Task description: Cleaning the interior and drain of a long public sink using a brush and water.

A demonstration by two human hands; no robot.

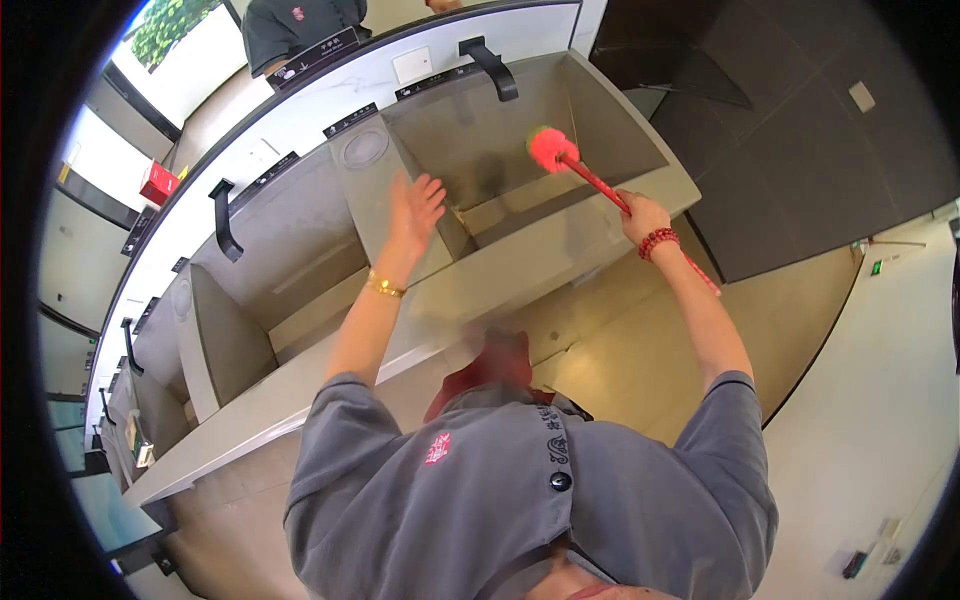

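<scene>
My right hand (645, 217) is closed around the red handle of a brush (553, 150) with a round pink head. The brush head is over the right-hand basin (622, 120) of a long stone-like washbasin counter. A red bead bracelet circles my right wrist. My left hand (416, 214) is raised with its fingers apart and holds nothing, above the divider (424, 266) between two basins. A gold-coloured bracelet is on my left wrist. Whether the brush head touches the basin, I cannot tell.
Black wall-mounted taps (499, 71) overhang the basins, one farther left (223, 221). A mirror rises behind the counter, with a red box (157, 182) in view at the left. The counter's front edge (555, 262) runs between me and the basins. A dark tiled wall (810, 150) stands at the right.
</scene>
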